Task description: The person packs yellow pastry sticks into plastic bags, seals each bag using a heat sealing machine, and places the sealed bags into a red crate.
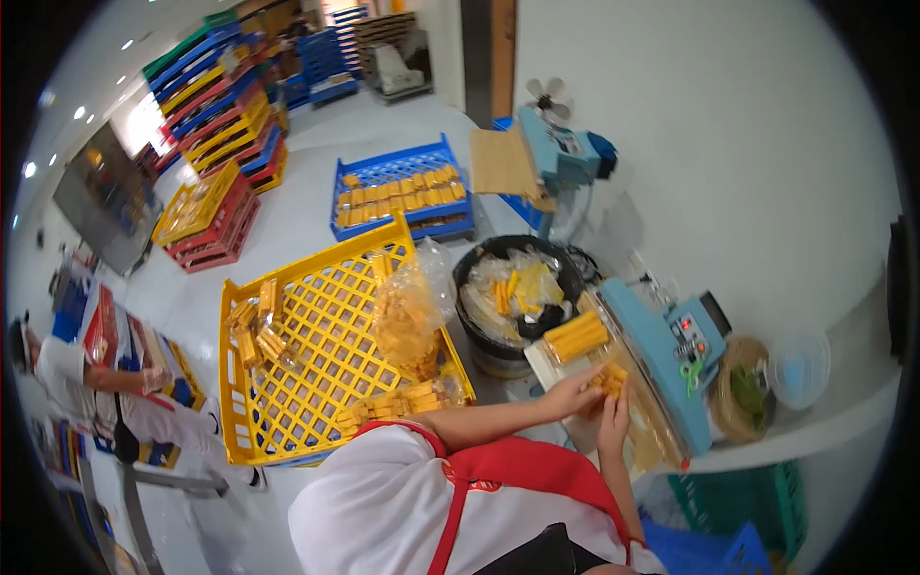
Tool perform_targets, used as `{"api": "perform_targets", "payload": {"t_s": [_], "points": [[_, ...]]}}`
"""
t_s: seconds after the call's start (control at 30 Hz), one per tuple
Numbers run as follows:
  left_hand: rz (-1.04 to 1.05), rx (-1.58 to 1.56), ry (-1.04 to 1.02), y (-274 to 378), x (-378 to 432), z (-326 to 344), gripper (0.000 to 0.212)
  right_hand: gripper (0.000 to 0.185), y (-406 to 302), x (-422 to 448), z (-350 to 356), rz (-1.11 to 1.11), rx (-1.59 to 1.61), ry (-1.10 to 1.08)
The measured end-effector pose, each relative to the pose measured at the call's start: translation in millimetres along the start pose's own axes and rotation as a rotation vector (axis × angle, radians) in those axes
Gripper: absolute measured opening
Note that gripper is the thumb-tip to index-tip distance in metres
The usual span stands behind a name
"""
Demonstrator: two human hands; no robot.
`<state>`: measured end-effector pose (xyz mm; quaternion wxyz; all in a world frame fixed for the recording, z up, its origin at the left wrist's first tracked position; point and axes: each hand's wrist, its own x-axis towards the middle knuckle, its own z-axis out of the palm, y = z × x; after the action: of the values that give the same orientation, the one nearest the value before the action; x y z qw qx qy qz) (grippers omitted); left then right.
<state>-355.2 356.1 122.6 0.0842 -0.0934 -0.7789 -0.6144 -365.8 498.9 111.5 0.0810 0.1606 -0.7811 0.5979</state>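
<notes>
My left hand [573, 394] and my right hand [613, 422] come together around a small bundle of yellow-orange snack sticks [612, 379]. Whether that bundle has a wrapper I cannot tell. Under my hands is the pale work shelf [638, 449] of a light blue bag sealer [650, 359], which has a lit red display. A clear-wrapped pack of yellow sticks [576, 336] lies on the shelf's far end, just beyond my left hand. Green-handled scissors [691, 375] rest against the sealer's body.
At left, a yellow plastic crate [316, 381] holds wrapped packs and a large clear bag of pieces [406, 316]. A black bin [471, 334] contains plastic waste. Further off stand a blue crate of packs [402, 228], another sealer [557, 147] and tall crate stacks [223, 108]. A co-worker [72, 374] stands far left.
</notes>
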Motion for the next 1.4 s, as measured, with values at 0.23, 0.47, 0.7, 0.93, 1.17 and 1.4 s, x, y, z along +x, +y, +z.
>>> {"api": "perform_targets", "payload": {"t_s": [0.23,0.47,0.7,0.93,1.17,1.4], "points": [[-0.091,-0.045,-0.029,13.0,31.1,-10.7,0.021,0.015,-38.9,13.9,-17.1,0.105,-0.040,0.107],[-0.166,-0.369,-0.143,8.1,26.6,0.7,0.010,0.009,-22.8,2.5,-38.0,0.302,0.448,0.067],[-0.280,-0.538,-0.513,12.6,48.8,1.7,0.007,0.006,-13.4,0.4,-59.4,0.317,0.608,0.007],[-0.299,-0.548,-0.336,4.2,61.3,23.4,0.005,0.022,-4.0,8.5,-54.8,0.352,0.699,0.274],[0.051,-0.173,-0.692,17.0,69.5,10.5,0.012,0.035,-8.6,9.6,-55.0,0.405,0.557,0.290],[-0.248,-0.224,-0.666,15.4,64.2,6.8,0.018,0.018,13.6,-0.2,-38.1,0.329,0.394,0.047]]}}
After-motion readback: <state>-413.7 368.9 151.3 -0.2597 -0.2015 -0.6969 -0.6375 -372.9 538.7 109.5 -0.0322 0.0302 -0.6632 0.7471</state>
